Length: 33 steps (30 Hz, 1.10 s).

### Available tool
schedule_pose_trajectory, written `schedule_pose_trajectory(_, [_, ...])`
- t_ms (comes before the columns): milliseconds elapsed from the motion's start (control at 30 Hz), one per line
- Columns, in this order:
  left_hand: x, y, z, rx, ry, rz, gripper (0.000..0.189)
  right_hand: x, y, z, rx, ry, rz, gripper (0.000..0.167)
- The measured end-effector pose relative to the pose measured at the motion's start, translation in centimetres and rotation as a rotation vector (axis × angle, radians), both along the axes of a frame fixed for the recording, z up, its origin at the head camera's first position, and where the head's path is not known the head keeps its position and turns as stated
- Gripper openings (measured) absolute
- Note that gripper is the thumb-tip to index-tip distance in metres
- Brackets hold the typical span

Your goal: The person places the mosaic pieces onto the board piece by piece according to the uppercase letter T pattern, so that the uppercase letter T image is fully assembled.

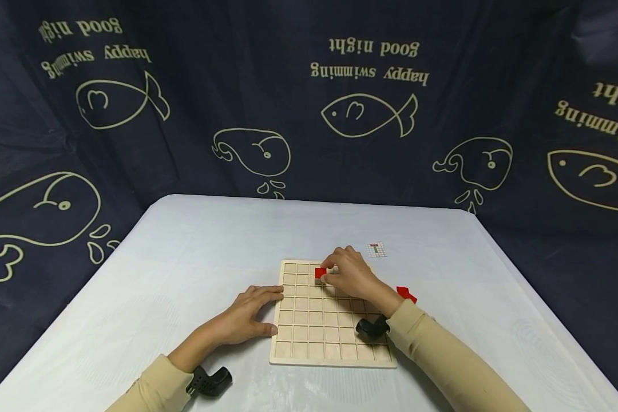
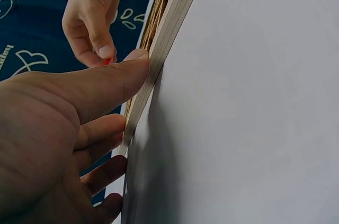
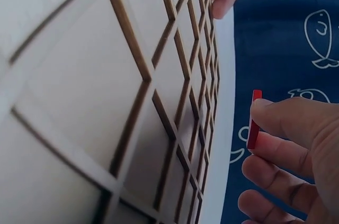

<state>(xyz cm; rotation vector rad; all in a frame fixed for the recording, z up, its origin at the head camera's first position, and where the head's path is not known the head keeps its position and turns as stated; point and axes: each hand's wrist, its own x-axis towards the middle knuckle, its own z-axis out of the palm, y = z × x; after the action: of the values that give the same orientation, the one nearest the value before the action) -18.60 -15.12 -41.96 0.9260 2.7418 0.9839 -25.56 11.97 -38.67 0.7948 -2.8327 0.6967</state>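
Note:
A pale wooden board with a raised square grid lies flat on the table. Over its far part, my right hand pinches a small red square tile between thumb and fingers. From the right wrist, the tile appears edge-on, thin, and raised off the grid. At the board's left edge rests my left hand, thumb and fingertips against the side. In the left wrist view, the thumb touches the board's rim, and the other fingers are spread along it.
Right of the board, partly behind the right forearm, lie red tiles. A small card printed with a grid and a red and green pattern sits beyond the board's far right corner. Dark blue cloth with fish and whale drawings hangs behind the white table.

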Motion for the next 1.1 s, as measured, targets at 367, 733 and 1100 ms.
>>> schedule_pose_trajectory(367, [-0.1,-0.1,-0.2,0.023,-0.018,0.009,0.064,-0.4,-0.9,-0.6,0.036,-0.022,-0.008,0.023])
schedule_pose_trajectory(733, [-0.1,-0.1,-0.2,0.033,-0.001,0.009,0.064,-1.0,-1.4,-1.2,0.087,-0.048,-0.019,0.021])
schedule_pose_trajectory(1100, [-0.1,-0.1,-0.3,0.042,0.005,0.008,0.064,-1.2,-1.4,-1.8,0.111,-0.022,0.006,0.02])
